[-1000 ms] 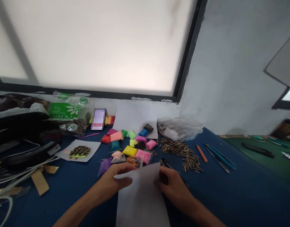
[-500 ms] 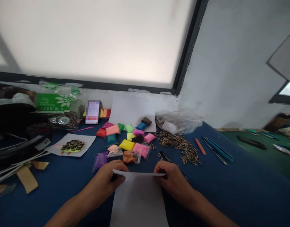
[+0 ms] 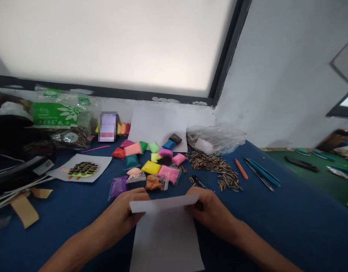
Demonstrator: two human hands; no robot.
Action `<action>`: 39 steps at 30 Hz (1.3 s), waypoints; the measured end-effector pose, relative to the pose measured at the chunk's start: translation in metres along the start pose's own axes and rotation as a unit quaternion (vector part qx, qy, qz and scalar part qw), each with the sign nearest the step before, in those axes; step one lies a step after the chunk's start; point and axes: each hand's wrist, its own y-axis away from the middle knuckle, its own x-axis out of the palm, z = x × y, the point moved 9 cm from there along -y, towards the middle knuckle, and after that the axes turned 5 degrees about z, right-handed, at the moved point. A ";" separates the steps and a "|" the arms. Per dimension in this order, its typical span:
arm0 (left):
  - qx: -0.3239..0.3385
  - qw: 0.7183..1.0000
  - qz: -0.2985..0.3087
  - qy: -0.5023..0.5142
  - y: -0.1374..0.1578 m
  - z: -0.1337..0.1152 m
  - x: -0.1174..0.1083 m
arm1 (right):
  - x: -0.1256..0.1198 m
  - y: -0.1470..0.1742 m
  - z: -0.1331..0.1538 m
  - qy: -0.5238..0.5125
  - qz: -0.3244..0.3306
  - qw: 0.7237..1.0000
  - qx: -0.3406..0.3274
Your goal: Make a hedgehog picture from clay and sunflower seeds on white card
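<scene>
A white sheet of paper (image 3: 166, 238) lies between my hands at the near edge, its far end folded up toward me as a narrow strip. My left hand (image 3: 131, 207) pinches the strip's left end, and my right hand (image 3: 208, 206) grips its right end; some fingertips are hidden behind the paper. Just beyond are several soft, colourful packets, among them a purple packet (image 3: 118, 187), an orange-brown packet (image 3: 155, 182) and a yellow packet (image 3: 151, 167). A dark pen (image 3: 198, 182) lies beyond my right hand, close to a heap of striped sunflower seeds (image 3: 212, 166).
At left, a paper (image 3: 98, 166) bears a seed-covered figure, near a black object with white cables (image 3: 20, 190). Behind stand a green-labelled seed bag (image 3: 60, 117) and a phone (image 3: 108, 127). To the right lie an orange tool (image 3: 241, 169) and blue tweezers (image 3: 263, 172).
The folded strip has tipped toward me, showing more of its face. Both hands still hold it, the left slightly farther left. The camera view has shifted a little.
</scene>
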 end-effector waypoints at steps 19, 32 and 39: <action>-0.061 0.994 0.010 -0.086 0.007 0.000 0.013 | 0.014 0.011 0.024 0.226 0.137 0.963 -0.054; -0.123 0.986 0.014 0.111 0.008 0.009 0.015 | 0.002 0.008 0.006 -0.013 0.029 0.997 0.069; -0.124 0.969 0.097 0.192 0.015 -0.001 0.028 | 0.020 0.012 0.006 -0.242 0.048 0.963 0.109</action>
